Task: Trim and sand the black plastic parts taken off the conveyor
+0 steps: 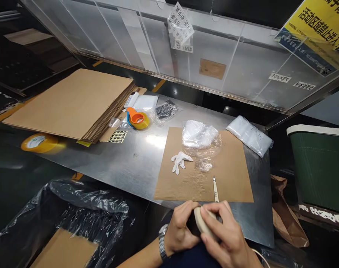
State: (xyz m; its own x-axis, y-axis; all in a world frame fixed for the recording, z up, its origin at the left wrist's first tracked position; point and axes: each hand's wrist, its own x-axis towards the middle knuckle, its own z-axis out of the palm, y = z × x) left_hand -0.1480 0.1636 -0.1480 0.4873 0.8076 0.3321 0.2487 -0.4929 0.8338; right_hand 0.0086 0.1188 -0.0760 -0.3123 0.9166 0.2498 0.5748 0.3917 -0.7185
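Both my hands meet at the near edge of the steel table (pixel 136 163). My left hand (pixel 182 227), with a metal watch on its wrist, and my right hand (pixel 228 238) are closed together around a small beige roll of tape (pixel 201 221). Just beyond them lies a brown cardboard sheet (pixel 231 175). On it rest a thin craft knife (pixel 215 190), a pair of small white gloves (pixel 180 162) and crumpled clear plastic bags (pixel 200 139).
A stack of flat cardboard (pixel 71 102) lies at the table's left, a yellow tape roll (pixel 39 143) near it, an orange tape dispenser (pixel 137 119) behind. A clear bag (pixel 249 136) sits far right. A green bin (pixel 317 167) stands right; a plastic-lined box (pixel 66 223) is below left.
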